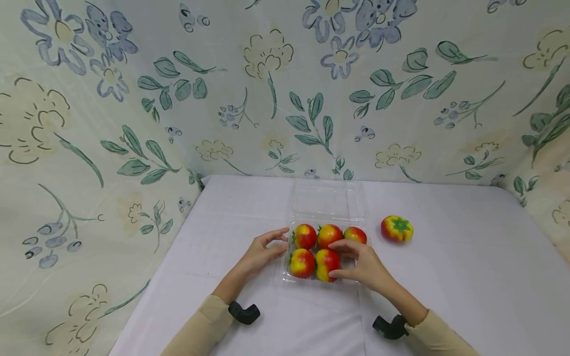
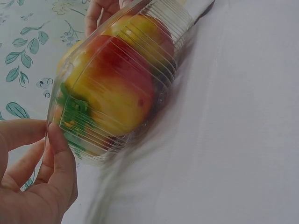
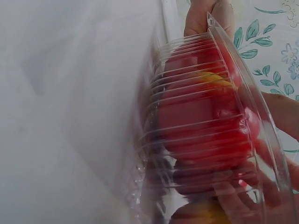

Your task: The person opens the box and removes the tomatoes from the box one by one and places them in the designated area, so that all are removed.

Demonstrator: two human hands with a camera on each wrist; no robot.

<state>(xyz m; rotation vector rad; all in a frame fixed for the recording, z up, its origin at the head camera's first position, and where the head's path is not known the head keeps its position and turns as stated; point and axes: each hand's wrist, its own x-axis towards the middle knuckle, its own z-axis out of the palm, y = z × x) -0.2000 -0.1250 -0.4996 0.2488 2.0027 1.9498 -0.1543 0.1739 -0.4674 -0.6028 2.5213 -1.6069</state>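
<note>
A clear plastic clamshell box (image 1: 291, 280) lies with its lid (image 1: 327, 200) folded back. Several red-and-yellow fruits with green leafy tops sit inside in two rows. My left hand (image 1: 262, 252) pinches the box's left rim between thumb and finger, plainly seen in the left wrist view. Reaching in from the right, my right hand (image 1: 369, 264) holds the front-middle fruit (image 1: 324, 262), thumb at its near side and fingers at its far side. Beside that fruit, the front-right spot is partly covered by the hand. The back-right fruit (image 1: 356, 234) shows just beyond the fingers.
One more red-and-yellow fruit (image 1: 397, 229) lies on the white tablecloth (image 1: 463, 257), right of the box, its green top showing. A flower-printed curtain (image 1: 267, 99) hangs behind and at both sides of the table. Black curved pieces (image 1: 244, 313) sit at both wrists.
</note>
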